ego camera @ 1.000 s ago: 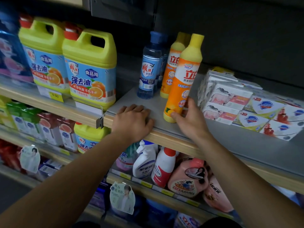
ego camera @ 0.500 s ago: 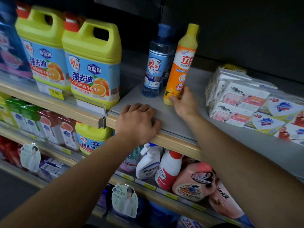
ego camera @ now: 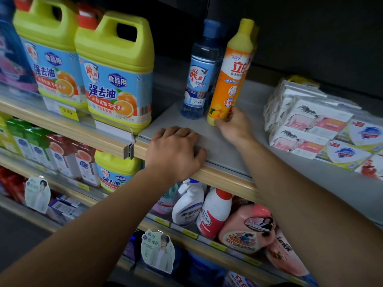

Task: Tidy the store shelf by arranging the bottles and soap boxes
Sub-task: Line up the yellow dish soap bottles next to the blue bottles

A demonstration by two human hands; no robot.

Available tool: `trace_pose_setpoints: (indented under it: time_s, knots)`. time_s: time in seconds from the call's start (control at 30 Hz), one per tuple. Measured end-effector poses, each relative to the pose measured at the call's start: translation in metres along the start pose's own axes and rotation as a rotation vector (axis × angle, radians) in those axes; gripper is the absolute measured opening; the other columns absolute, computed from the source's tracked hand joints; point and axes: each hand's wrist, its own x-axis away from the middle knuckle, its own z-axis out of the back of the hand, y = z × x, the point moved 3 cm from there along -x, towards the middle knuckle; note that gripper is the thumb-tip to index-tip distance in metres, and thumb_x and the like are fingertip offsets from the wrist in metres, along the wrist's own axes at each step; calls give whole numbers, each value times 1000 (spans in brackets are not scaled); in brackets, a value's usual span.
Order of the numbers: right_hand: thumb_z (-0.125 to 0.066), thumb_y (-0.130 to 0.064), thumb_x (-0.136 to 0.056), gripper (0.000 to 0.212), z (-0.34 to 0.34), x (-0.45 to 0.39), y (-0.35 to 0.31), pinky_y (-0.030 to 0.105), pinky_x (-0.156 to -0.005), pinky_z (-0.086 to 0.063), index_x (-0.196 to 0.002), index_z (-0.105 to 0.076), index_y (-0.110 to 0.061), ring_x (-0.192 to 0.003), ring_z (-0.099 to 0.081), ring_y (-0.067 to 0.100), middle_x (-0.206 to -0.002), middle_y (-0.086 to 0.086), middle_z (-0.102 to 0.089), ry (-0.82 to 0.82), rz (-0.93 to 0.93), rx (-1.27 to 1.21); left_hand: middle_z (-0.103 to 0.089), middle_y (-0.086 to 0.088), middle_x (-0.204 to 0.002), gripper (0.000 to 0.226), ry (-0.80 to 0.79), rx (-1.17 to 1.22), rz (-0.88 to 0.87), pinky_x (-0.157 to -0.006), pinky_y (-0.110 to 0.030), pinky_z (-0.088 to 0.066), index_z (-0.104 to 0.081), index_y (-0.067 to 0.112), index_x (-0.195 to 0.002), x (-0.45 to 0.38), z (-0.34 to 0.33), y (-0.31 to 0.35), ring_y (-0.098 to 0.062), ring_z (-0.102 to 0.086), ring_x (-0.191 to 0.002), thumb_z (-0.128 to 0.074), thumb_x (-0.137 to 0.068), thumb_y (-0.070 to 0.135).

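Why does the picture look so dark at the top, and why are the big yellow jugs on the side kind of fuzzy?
Head view: light falls on the grey shelf and both hands, while the wall above stays in shadow; the yellow jugs at the left edge look smeared and lean from the wide lens; the orange bottle in the middle reads sharper.

Both bare forearms are extended forward and upward from the lower frame edge. The left hand [ego camera: 176,151] is laid palm-down, fingers bent at the knuckles and curled over a ledge edge, thumb tucked at the right side; nothing is gripped. The right hand [ego camera: 235,125] is reached further in, wrist slightly bent, thumb and fingers closed round the base of an upright item (fingertips [ego camera: 232,112] are partly hidden behind it). The arms are kept apart, uncrossed.
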Motion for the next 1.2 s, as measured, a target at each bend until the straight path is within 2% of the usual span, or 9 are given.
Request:
trace_pose_setpoints:
  time_s: [0.17, 0.27, 0.37, 0.47, 0.6, 0.7, 0.83, 0.9, 1.2]
  knots:
    - [-76, -34, -81, 47, 1, 2, 0, 39, -96, -51, -122, -60, -19, -108, -64, 23, -120, 1, -68, 54, -31, -66, -61, 8, -130, 55, 7, 11, 4, -105, -35, -33, -62, 28, -122, 1, 2, 1, -17, -49, -125, -28, -86, 53]
    - [-76, -33, -81, 54, 2, 4, 0, 34, -95, -47, -129, -53, -22, -113, -61, 21, -128, 0, -63, 28, -10, -116, -60, 8, -130, 56, 2, 8, 0, -106, -35, -33, -61, 28, -123, 1, 2, 1, -17, -49, -125, -28, -86, 53]
    - [-73, -35, -84, 53, -1, 3, -3, 38, -99, -47, -131, -53, -21, -116, -59, 23, -131, 1, -62, -16, 6, -88, -61, 8, -129, 55, 7, 4, 6, -105, -35, -33, -63, 27, -121, 1, 2, 1, -18, -50, -124, -30, -86, 52]
    - [-74, -35, -84, 50, 0, 3, -3, 40, -100, -49, -128, -57, -19, -113, -62, 22, -127, 1, -65, 21, -9, -84, -62, 8, -128, 53, 5, -1, 5, -104, -35, -33, -64, 26, -119, 1, 2, 2, -18, -51, -123, -31, -86, 52]
    - [-80, -42, -76, 58, 2, 7, -1, 34, -92, -48, -124, -56, -20, -109, -64, 22, -124, 1, -66, 84, -21, -70, -63, 7, -127, 52, 16, -3, 13, -103, -35, -34, -65, 26, -119, 1, 2, 1, -19, -52, -123, -32, -86, 52]
    - [-79, -44, -76, 63, 1, 7, -2, 31, -86, -46, -127, -51, -20, -109, -62, 23, -125, 2, -63, 69, 2, -62, -61, 9, -129, 59, 7, -8, 12, -105, -35, -34, -63, 28, -120, 1, 2, 1, -18, -50, -124, -24, -84, 55]
    - [-76, -34, -83, 59, 0, 7, -1, 42, -99, -49, -133, -49, -18, -116, -61, 25, -131, 3, -61, 51, 14, -75, -62, 8, -129, 62, 16, -1, 12, -105, -36, -34, -63, 28, -120, 1, 2, 1, -18, -51, -124, -22, -83, 56]
    - [-75, -35, -84, 58, -1, 6, -1, 46, -100, -49, -133, -49, -17, -117, -61, 26, -133, 4, -61, 59, 20, -40, -62, 8, -129, 61, 12, 0, 10, -105, -36, -34, -63, 28, -121, 1, 2, 1, -18, -51, -124, -23, -84, 56]
    - [-67, -45, -89, 52, -5, -4, 0, 44, -101, -47, -131, -53, -18, -118, -59, 28, -133, 5, -61, 36, -9, 100, -61, 8, -129, 59, 5, 7, 3, -104, -36, -34, -63, 28, -120, 0, 0, 0, -17, -51, -123, -24, -85, 55]
